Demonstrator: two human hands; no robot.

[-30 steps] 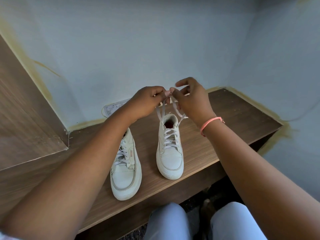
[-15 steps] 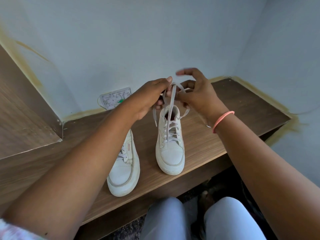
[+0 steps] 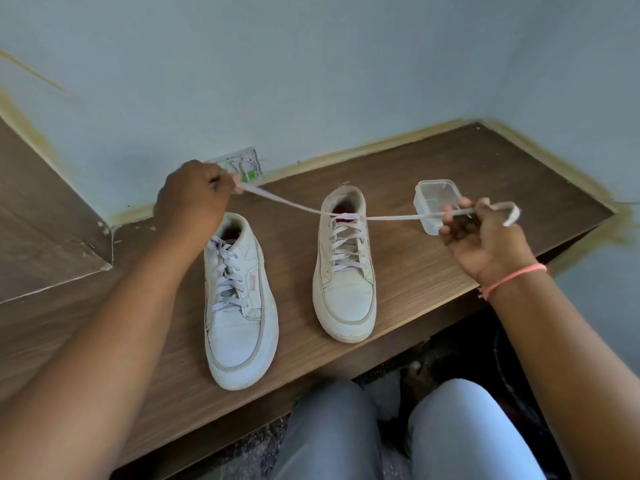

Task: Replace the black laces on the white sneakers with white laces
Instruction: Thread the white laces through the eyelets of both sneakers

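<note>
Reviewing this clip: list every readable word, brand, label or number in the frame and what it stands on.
No text can be read.
Left sneaker: pink side patch, too blurred to read.
Right sneaker: pink side mark, unreadable.
Wall plate behind the left hand: markings too small to read.
Clear plastic container: no label visible.

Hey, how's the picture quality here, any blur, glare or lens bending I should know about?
Head view: soft, even light, no glare; the wide lens bows the wooden shelf edges; the right sneaker and white lace read sharp, while the left hand and right hand look slightly soft.
</note>
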